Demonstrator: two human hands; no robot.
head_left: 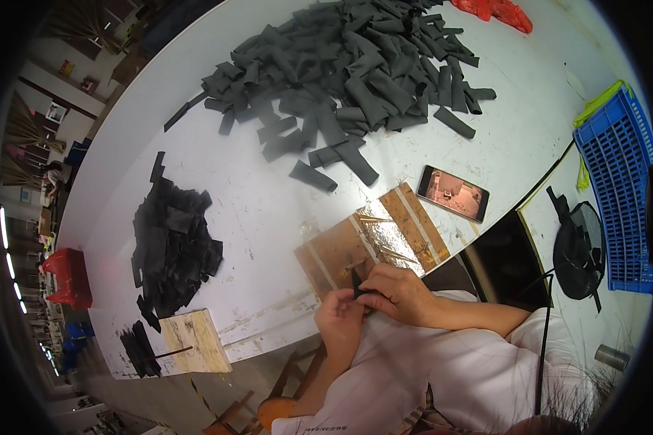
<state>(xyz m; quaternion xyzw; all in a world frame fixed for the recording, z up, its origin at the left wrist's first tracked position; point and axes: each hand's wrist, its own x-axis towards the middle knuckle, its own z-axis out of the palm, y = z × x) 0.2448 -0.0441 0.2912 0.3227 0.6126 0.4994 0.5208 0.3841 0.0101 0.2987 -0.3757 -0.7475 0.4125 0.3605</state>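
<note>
My left hand (341, 319) and my right hand (401, 292) meet at the near edge of the white table (268, 203). Between their fingers they pinch one small black strip (358, 281), of which only the tip shows. Just beyond the hands lies a brown wooden board (341, 250) with pale stripes and a shiny foil patch (390, 232). A big heap of dark grey folded pieces (348, 69) covers the far part of the table. A flat pile of black pieces (173, 243) lies to the left.
A phone (453, 192) with a lit screen lies right of the board. A second wooden block (194, 341) with black strips (139, 349) sits at the near left edge. A blue plastic crate (620, 181) and a black fan (579, 250) stand at the right. Red plastic (493, 11) lies far back.
</note>
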